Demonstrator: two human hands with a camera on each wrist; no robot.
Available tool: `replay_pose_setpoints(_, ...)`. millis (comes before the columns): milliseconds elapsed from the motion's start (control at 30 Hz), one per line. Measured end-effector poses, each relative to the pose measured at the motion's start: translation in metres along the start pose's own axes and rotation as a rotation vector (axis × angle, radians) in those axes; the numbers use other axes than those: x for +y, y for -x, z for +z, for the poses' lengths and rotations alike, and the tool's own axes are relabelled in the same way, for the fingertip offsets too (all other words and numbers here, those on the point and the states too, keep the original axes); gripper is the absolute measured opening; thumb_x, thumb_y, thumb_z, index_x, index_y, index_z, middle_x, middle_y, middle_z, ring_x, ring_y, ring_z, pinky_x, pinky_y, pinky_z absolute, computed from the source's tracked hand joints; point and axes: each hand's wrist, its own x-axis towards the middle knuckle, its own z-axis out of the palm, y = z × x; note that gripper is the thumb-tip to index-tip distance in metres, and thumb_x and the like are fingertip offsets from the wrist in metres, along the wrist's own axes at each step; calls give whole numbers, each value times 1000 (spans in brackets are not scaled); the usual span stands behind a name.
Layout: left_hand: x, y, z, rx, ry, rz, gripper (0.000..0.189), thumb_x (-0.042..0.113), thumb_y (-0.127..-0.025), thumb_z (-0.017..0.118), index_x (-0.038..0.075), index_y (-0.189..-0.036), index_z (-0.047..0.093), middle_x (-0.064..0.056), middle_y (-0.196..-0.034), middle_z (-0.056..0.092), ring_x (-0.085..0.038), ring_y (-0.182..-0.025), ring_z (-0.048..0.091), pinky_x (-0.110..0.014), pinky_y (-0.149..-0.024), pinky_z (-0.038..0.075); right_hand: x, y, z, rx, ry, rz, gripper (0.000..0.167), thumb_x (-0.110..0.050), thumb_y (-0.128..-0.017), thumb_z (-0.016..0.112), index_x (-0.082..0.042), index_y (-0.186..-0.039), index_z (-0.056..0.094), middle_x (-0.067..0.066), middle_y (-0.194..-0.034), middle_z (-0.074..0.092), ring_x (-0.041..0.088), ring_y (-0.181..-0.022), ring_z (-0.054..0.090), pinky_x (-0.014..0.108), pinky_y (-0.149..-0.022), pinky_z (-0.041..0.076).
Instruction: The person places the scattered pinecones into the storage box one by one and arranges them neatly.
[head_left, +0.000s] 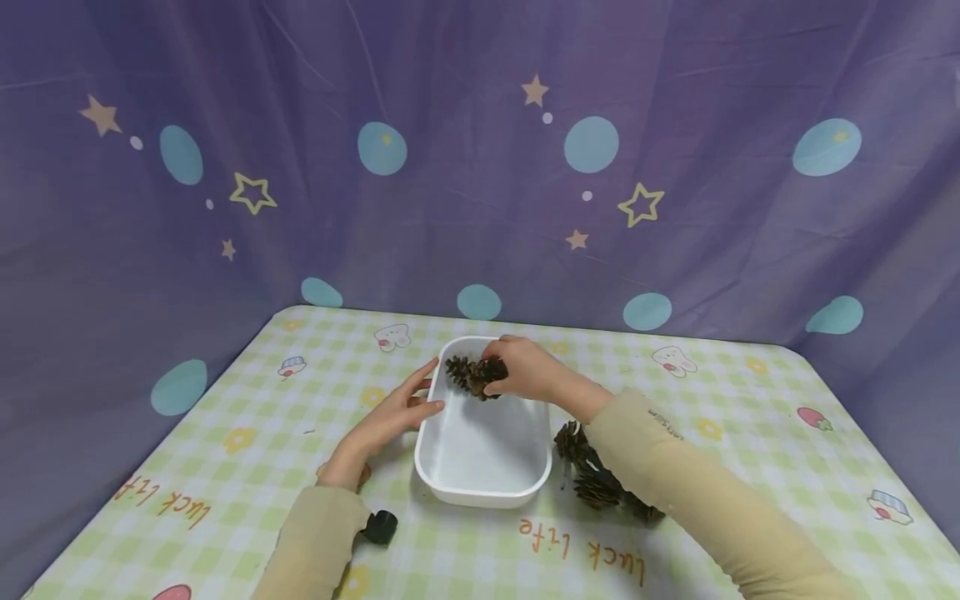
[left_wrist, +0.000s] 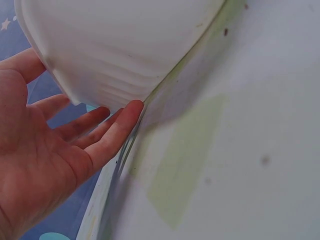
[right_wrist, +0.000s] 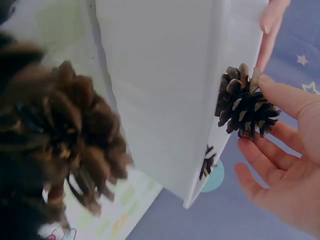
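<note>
A white rectangular tub with rounded corners stands on the table. My right hand reaches over its far right part and pinches a brown pine cone between thumb and fingers. Beside it, a second pine cone lies in the far left of the tub, partly hidden in the right wrist view by the tub's wall. On the tub's left side, my left hand touches the rim and outer wall with fingers spread and fairly straight, as the left wrist view also shows.
Several pine cones lie to the right of the tub, partly covered by the right sleeve. A small black object sits at the left wrist. The checked tablecloth ends at a purple curtain behind.
</note>
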Motion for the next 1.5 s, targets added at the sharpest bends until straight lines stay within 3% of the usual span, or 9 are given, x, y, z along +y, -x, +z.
replay_pose_setpoints(133, -3, -2, 0, -6, 5, 9, 73, 23, -92, 54, 23, -148, 8, -19, -145, 25, -35, -118, 46, -36, -82, 51, -4, -5, 8, -26, 45, 7, 46, -28, -75, 75, -9, -114, 60, 6, -112, 60, 21, -100, 57, 34, -86, 48)
replay_pose_setpoints(467, -24, -16, -3, 13, -9, 16, 68, 25, -92, 54, 36, -145, 13, -12, -145, 27, -32, -117, 47, -36, -79, 51, -12, -14, 24, -132, 162, 38, 48, -33, -74, 74, -13, -116, 60, 3, -110, 60, 18, -98, 58, 31, -83, 49)
replay_pose_setpoints(633, -20, -14, -3, -4, -3, 11, 69, 24, -92, 53, 34, -146, 11, -13, -145, 25, -33, -118, 46, -37, -81, 51, -16, -15, 29, -143, 213, 23, 45, -34, -74, 75, -14, -113, 61, 2, -108, 60, 17, -95, 58, 31, -82, 49)
replay_pose_setpoints(833, 1, -4, -1, -21, -3, 19, 72, 25, -92, 54, 23, -148, 8, -19, -145, 23, -35, -118, 45, -38, -82, 50, -16, -19, 33, -114, 243, 6, 47, -36, -74, 74, -15, -114, 61, 1, -111, 61, 18, -97, 59, 33, -84, 49)
replay_pose_setpoints(1167, 5, 0, 0, -11, -12, -4, 71, 23, -93, 53, 25, -148, 8, -15, -145, 25, -33, -118, 45, -36, -82, 50, -15, -24, 39, -76, 169, 65, 48, -37, -74, 74, -12, -112, 60, 4, -110, 59, 21, -99, 58, 34, -86, 49)
replay_pose_setpoints(1500, 2, 0, 0, -9, 5, -14, 72, 25, -92, 54, 24, -148, 8, -17, -145, 25, -34, -118, 46, -39, -84, 50, -12, -22, 39, -110, 89, 108, 54, -37, -75, 73, -10, -119, 58, 5, -114, 61, 19, -99, 59, 33, -85, 49)
